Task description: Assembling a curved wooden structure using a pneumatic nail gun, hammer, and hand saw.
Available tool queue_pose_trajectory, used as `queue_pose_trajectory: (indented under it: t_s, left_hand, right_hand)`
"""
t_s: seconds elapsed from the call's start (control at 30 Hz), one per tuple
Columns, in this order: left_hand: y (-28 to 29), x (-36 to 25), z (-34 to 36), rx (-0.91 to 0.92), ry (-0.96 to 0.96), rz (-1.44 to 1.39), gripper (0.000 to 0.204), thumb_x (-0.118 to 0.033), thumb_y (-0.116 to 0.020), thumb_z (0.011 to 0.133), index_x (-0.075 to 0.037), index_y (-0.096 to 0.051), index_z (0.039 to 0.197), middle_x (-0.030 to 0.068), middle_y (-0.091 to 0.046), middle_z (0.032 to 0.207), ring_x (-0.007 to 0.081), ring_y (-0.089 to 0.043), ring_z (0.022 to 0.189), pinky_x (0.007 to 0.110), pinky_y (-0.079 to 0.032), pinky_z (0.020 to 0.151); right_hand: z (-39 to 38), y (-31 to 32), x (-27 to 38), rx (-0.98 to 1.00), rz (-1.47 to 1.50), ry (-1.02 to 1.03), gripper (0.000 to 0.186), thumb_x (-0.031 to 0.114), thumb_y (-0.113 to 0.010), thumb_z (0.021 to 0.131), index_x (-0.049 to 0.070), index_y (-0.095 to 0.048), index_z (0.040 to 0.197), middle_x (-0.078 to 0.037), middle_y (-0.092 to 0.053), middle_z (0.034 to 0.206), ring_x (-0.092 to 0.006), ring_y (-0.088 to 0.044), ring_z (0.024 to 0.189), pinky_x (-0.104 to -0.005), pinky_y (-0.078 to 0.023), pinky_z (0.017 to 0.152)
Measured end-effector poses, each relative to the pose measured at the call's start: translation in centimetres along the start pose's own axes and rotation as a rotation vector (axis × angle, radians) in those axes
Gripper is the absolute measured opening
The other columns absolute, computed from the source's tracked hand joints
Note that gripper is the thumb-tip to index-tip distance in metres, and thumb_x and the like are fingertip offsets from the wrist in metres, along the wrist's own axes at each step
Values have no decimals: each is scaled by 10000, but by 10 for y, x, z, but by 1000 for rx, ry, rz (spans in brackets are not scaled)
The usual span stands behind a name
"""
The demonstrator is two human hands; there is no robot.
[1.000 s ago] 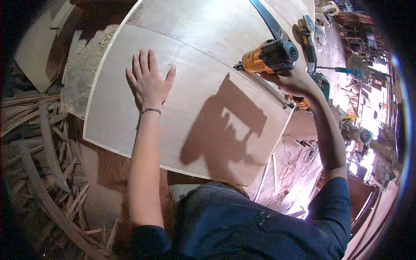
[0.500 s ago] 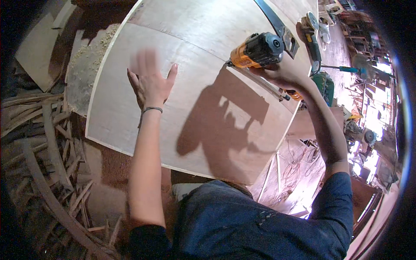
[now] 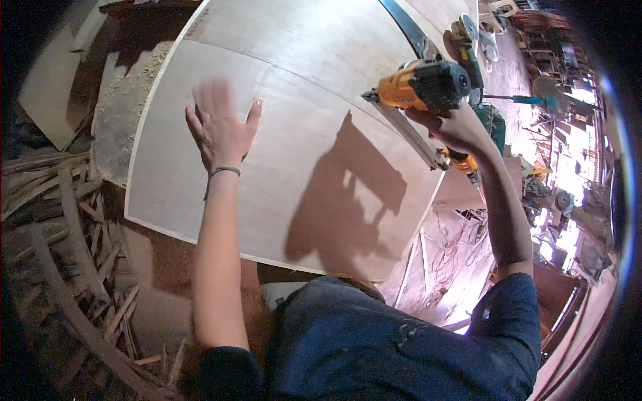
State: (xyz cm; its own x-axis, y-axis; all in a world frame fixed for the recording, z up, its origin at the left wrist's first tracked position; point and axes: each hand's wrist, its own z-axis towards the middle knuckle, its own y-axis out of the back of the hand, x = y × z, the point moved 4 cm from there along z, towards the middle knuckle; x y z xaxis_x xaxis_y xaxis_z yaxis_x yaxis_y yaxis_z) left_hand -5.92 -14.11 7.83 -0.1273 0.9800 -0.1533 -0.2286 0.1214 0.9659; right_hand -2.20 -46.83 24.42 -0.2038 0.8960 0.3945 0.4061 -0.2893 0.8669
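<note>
A wide, pale plywood panel (image 3: pixel 167 174) with a seam across it lies in front of me. My left hand (image 3: pixel 226 134) is over its left part, fingers spread and fingertips blurred, holding nothing; whether the palm touches the wood I cannot tell. In my right hand (image 3: pixel 458 127) is an orange and black nail gun (image 3: pixel 428 83), gripped by its handle above the panel's right side. The gun's nose stands apart from its shadow (image 3: pixel 334 180) on the wood, so it is off the surface. An air hose fitting shows at the handle's lower end.
Beyond the nail gun lie a handsaw (image 3: pixel 404 27) and an angle grinder (image 3: pixel 468 50) near the panel's right edge. Scrap wood strips (image 3: pixel 80 227) pile up at the left. Sawdust covers a board (image 3: pixel 124 127) beside the panel. Cables (image 3: pixel 448 260) trail on the floor at the right.
The nail gun has come up off the panel and moved right; its nose, earlier meeting its shadow, is now apart from it. The left hand stays spread over the panel.
</note>
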Motion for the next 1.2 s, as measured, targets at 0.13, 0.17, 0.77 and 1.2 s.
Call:
queue_pose_trajectory:
  t_s: [0.13, 0.17, 0.77, 1.2]
  left_hand:
    - [-1, 1, 3, -1, 2, 7, 755, -583, -505, 847, -107, -361, 1414, 100, -313, 1484, 293, -225, 1391, 524, -130, 1115]
    - [-2, -1, 3, 3, -9, -6, 755, -583, -505, 847, -107, -361, 1414, 100, -313, 1484, 293, -225, 1391, 524, -130, 1115]
    - [0, -4, 4, 12, -16, 44, 757, -598, -482, 859, -128, -341, 1435, 101, -286, 1502, 288, -210, 1402, 498, -108, 1132]
    - [-5, -1, 2, 23, -11, 60, 758, -594, -489, 856, -118, -344, 1429, 108, -287, 1499, 279, -207, 1403, 495, -117, 1130]
  right_hand:
    - [-22, 8, -16, -24, 57, 1, 392, 326, -708, 822, 58, -608, 1091, -42, -624, 721, -110, -561, 545, -280, -464, 506]
    - [-27, 8, -21, -28, 52, -15, 392, 326, -708, 822, 58, -608, 1091, -42, -624, 721, -110, -561, 545, -280, -464, 506]
    - [-42, -20, -46, -24, 75, -86, 320, 273, -697, 826, 80, -616, 1068, -19, -585, 673, -98, -539, 530, -277, -444, 491]
    - [-93, 9, -60, 2, 248, -495, 309, 197, -687, 838, 80, -606, 1113, -46, -630, 812, -102, -557, 560, -273, -474, 515]
